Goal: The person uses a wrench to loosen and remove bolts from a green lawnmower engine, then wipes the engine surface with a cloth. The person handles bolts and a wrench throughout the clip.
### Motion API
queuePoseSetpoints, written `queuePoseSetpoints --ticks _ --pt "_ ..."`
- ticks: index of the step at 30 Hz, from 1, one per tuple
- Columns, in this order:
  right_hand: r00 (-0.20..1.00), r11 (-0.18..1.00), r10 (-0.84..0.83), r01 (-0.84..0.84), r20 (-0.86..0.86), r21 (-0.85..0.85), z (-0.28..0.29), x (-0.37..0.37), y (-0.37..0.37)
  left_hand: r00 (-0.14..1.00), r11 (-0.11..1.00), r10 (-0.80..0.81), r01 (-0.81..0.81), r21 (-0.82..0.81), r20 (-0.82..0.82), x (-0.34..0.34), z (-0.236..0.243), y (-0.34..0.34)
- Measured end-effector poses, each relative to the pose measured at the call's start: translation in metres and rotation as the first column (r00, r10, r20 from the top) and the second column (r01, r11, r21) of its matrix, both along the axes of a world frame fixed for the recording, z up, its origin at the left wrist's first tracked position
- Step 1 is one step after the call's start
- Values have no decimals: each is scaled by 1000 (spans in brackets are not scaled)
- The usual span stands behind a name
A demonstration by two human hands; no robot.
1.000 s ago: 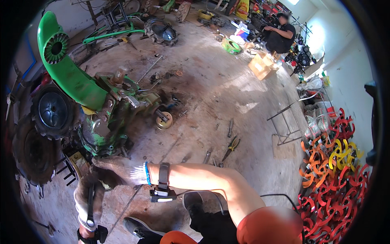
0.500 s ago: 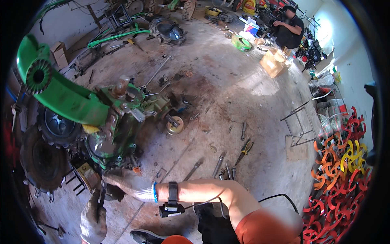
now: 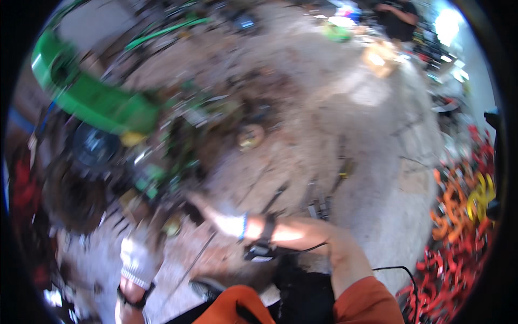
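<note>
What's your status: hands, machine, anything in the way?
Left hand near green machine, grip blurred. Right hand by its near end, contact unclear. Dark tyre further left, apart from both hands.

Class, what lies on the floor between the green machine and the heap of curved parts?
In the head view: several long, blurred tools, then thin dark bars and a flat tan piece nearer the heap.

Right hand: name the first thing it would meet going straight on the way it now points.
The right hand would probably meet the lower part of the green machine first; blur hides the depth and whether they touch now.
</note>
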State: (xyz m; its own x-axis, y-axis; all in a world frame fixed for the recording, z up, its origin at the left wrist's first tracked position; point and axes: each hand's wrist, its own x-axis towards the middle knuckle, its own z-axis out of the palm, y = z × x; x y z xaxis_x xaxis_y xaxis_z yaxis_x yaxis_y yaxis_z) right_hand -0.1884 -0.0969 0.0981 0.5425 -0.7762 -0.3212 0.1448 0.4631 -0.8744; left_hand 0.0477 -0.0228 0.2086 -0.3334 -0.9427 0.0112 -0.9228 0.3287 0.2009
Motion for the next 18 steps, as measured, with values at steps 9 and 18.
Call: queuePoseSetpoints --ticks 9,18 --pt "961 947 261 -274 -97 -170 -27 44 4 961 958 273 -276 76 50 53 53 25" --pt "833 625 -46 -407 -552 -666 -74 38 -2 989 980 139 -144 139 50 53 15 4"
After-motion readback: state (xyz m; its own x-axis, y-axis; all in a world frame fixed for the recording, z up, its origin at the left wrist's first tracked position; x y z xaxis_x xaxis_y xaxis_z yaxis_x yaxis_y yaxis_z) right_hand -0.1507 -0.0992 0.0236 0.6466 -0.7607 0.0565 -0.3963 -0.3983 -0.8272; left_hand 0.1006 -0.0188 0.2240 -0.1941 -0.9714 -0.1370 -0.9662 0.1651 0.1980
